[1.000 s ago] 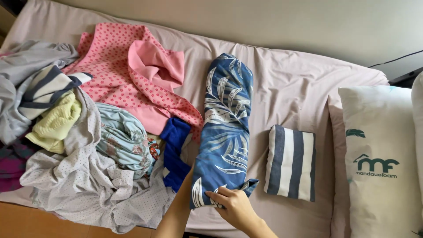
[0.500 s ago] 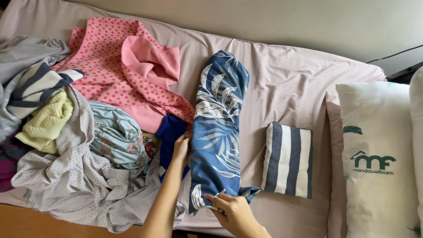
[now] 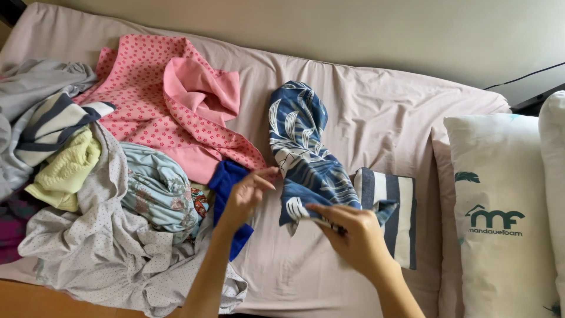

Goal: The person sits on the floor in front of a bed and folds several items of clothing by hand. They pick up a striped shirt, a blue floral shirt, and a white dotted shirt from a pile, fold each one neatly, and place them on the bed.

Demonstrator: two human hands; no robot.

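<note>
From the head camera, the right hand [image 3: 353, 238] pinches the near end of a blue leaf-print garment [image 3: 303, 156], thumb and fingers closed on the cloth and lifting that end off the pale pink sheet [image 3: 382, 118]. The garment runs from the hand toward twelve o'clock, bending partway up. The left hand [image 3: 247, 197] sits at nine o'clock of the lifted end, fingers bent and drawn narrow at the garment's edge (whether they actually grip the cloth is hard to tell). Under that hand lies a solid blue cloth [image 3: 226, 182]. At three o'clock of the right hand, a folded navy-and-white striped piece [image 3: 397, 212] rests flat on the sheet, partly covered by the raised fabric. A pink dotted garment [image 3: 159, 106] spreads at ten o'clock, beside a heap of unfolded clothes [image 3: 88, 224]. A white pillow [image 3: 500, 194] lies further toward three o'clock.
</note>
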